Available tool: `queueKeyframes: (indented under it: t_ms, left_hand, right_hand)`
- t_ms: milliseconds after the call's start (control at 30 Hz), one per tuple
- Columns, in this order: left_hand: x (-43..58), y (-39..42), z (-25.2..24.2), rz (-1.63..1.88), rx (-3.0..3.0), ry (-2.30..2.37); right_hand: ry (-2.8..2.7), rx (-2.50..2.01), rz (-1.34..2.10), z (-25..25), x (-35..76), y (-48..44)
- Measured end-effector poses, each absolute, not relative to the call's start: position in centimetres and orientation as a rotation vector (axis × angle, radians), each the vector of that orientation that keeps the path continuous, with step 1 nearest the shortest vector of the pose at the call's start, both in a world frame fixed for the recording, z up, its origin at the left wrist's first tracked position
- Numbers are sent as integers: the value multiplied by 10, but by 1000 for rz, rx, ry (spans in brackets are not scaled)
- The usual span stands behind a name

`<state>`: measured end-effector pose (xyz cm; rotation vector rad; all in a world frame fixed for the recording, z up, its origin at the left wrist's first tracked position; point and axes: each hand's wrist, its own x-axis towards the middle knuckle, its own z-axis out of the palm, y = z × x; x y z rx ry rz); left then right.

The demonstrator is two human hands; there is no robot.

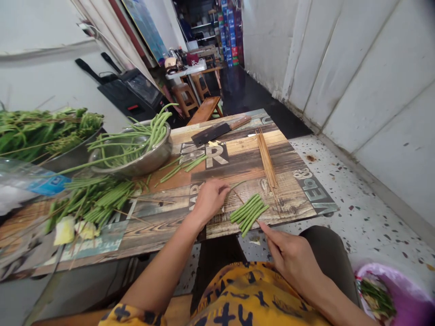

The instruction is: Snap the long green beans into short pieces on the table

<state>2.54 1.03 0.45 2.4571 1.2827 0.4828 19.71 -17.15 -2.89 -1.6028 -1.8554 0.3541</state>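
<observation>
Bean pieces lined up at the near edge of a low wooden table [238, 156].

A steel bowl [149, 158] of long green beans sits at the far left of the table, a loose heap of trimmed beans [98, 197] in front of it, a cleaver [217, 131] at the far edge and a row of bamboo skewers [267, 160] to the right. The left hand [209, 199] rests loosely curled on the table, seemingly holding nothing, just beside the short bundle of cut bean pieces [249, 213]. The right hand [288, 256] points its forefinger at the bundle's near ends, empty. The pieces look light, firm and snappable, and prone to roll; they are best gathered across the middle.
</observation>
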Motion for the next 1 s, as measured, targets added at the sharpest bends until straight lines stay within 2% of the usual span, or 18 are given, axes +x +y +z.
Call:
queueKeyframes:
  t_ms: [467, 1000]
  left_hand:
    - [28, 9, 9, 432, 2527, 1252]
    - [30, 11, 9, 416, 2528, 1275]
  right_hand:
    - [-1913, -1658, 295, -16, 193, -170]
    - [-1896, -1601, 282, -24, 194, -174]
